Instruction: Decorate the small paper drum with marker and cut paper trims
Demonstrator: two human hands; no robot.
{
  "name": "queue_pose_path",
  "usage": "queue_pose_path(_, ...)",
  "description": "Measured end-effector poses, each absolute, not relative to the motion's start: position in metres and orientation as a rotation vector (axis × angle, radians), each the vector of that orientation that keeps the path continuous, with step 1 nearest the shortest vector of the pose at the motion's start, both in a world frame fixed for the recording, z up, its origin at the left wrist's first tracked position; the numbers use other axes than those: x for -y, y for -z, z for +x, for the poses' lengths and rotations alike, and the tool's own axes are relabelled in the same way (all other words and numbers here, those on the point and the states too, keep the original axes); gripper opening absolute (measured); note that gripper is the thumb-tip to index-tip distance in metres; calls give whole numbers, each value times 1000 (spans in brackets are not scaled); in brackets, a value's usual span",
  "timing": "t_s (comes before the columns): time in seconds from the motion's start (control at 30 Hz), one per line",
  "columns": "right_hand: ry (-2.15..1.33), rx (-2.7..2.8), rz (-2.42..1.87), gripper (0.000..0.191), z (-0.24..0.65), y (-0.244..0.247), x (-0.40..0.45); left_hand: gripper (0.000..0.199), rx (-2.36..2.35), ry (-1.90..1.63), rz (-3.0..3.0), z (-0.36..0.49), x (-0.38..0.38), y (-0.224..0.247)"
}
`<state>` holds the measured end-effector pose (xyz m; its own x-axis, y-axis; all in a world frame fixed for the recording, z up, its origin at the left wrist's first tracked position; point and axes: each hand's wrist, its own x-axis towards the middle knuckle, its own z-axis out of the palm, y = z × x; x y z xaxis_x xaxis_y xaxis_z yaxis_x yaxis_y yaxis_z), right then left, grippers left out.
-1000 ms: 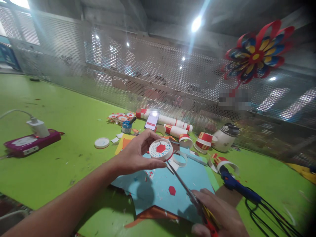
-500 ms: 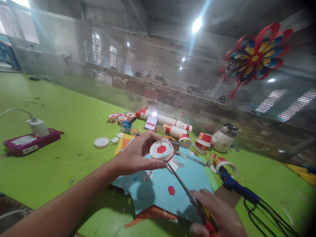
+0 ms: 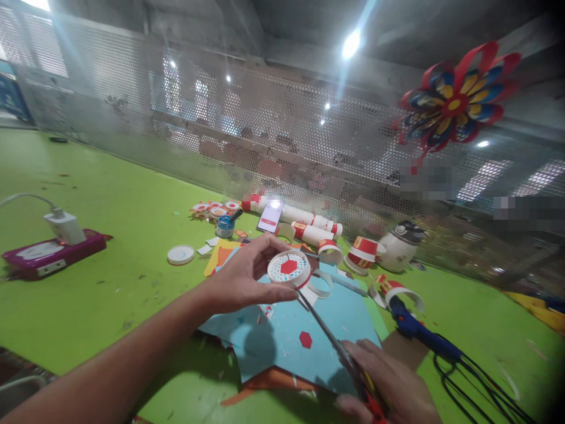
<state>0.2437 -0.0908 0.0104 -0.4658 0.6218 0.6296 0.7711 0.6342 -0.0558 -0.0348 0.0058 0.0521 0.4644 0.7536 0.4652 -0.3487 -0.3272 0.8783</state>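
Observation:
My left hand [image 3: 249,274] pinches a round white paper-cup base [image 3: 279,277] by its rim, tilted toward me. On its face are a red hexagon, blue dots and dark lines. My right hand [image 3: 384,377] is wrapped around the red and yellow handles of a pair of scissors [image 3: 326,330]. The long blades point up and left, and their tips reach the lower edge of the cup base. Below lies a sheet of light blue paper [image 3: 291,371] with a loose red hexagon [image 3: 305,340] and small scraps on it.
A blue glue gun [image 3: 410,324] with a black cable lies at right. Behind are cut cup rings [image 3: 364,253], a white jar [image 3: 399,247], a lit phone [image 3: 270,217] and a blue paint pot [image 3: 225,226]. At left sit a white lid [image 3: 180,254] and a purple power strip [image 3: 53,253].
Almost nothing differs. The whole view has shifted very slightly, while both hands keep the same hold on the cup base and the scissors.

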Motion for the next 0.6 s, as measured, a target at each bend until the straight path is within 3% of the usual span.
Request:
queue_pose_path(0.27, 489, 2332, -923, 40, 243, -13, 86, 49, -377, -1158, 1508, -34, -4, -54)
queue_pose_path(0.6, 412, 2382, -874, 33, 242, -7, 79, 48, -358, -1146, 1435, -34, -2, -55)
